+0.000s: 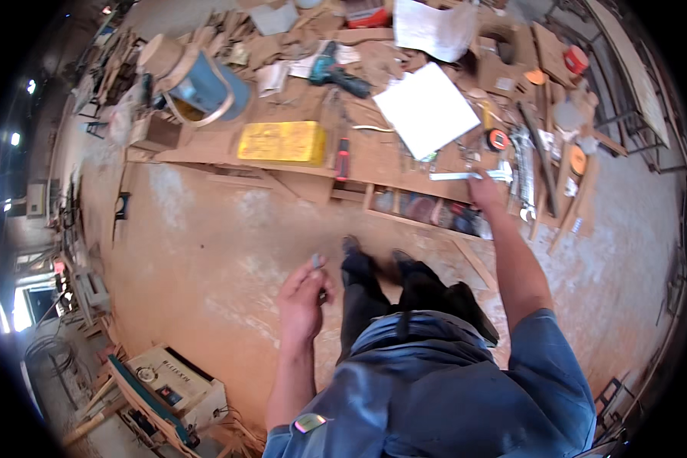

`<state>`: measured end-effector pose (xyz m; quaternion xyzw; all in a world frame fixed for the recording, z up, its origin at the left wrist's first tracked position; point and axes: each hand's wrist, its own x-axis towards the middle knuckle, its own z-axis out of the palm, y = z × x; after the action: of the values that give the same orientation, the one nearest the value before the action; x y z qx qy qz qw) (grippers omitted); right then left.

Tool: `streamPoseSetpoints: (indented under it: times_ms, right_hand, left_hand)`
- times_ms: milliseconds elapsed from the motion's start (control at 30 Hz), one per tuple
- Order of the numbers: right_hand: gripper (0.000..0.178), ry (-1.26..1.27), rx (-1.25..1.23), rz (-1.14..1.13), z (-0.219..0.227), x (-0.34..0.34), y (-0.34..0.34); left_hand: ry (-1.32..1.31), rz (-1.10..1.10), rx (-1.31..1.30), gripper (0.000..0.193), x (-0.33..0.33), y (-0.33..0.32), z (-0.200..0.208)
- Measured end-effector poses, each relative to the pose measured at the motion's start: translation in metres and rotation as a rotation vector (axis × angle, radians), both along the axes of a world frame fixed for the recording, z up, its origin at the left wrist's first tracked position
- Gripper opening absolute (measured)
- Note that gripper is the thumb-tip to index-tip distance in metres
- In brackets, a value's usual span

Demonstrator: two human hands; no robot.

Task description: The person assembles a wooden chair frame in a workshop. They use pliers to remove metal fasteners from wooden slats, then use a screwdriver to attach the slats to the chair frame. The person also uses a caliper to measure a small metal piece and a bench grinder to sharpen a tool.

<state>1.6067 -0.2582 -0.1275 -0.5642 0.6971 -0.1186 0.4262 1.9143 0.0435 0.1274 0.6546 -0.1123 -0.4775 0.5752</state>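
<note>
Head view: our left hand (302, 296) already pinches a grey piece (317, 261), our right hand (485, 194) grips a pale tool (452, 176), seemingly not yet lifted.

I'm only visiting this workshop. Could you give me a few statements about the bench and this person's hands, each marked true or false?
1. The right hand is at a pale, straight, flat bar on the brown bench. True.

2. The left hand rests on the bench. False: the left hand is away from it, with a small grey object at the fingertips.

3. The yellow rectangular box sits nearer the person than the teal-and-black power drill. True.

4. The shallow wooden drawer is shut. False: the drawer stands open, with things inside.

5. The slim red-and-black tool lies right of the yellow box. True.
</note>
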Motion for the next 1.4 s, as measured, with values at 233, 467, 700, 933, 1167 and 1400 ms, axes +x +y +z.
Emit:
streamPoseSetpoints:
  times_ms: [233,467,700,933,1167,1400]
  right_hand:
    - [0.034,0.495,-0.062,0.005,0.004,0.018,-0.021]
    - [0.027,0.333,-0.404,-0.369,-0.019,-0.005,0.018]
    - [0.047,-0.576,-0.203,-0.548,0.181,0.022,0.085]
    - [0.024,-1.218,-0.050,-0.356,0.271,0.059,0.128]
    - [0.023,-1.061,0.230,-0.149,0.288,0.088,0.141]
    - [0.027,-0.925,0.294,-0.019,0.292,0.078,0.143]
  left_hand:
    - [0.110,-0.106,-0.034,0.021,0.083,-0.025,0.006]
    - [0.160,-0.240,-0.042,0.021,0.144,-0.046,-0.009]
    - [0.038,-0.433,-0.163,0.020,0.136,-0.089,-0.028]
    - [-0.060,-0.570,-0.255,0.019,0.073,-0.128,-0.015]
    - [-0.156,-0.629,-0.320,0.017,0.012,-0.137,-0.001]
    - [-0.418,-0.616,-0.396,0.015,-0.007,-0.129,-0.006]
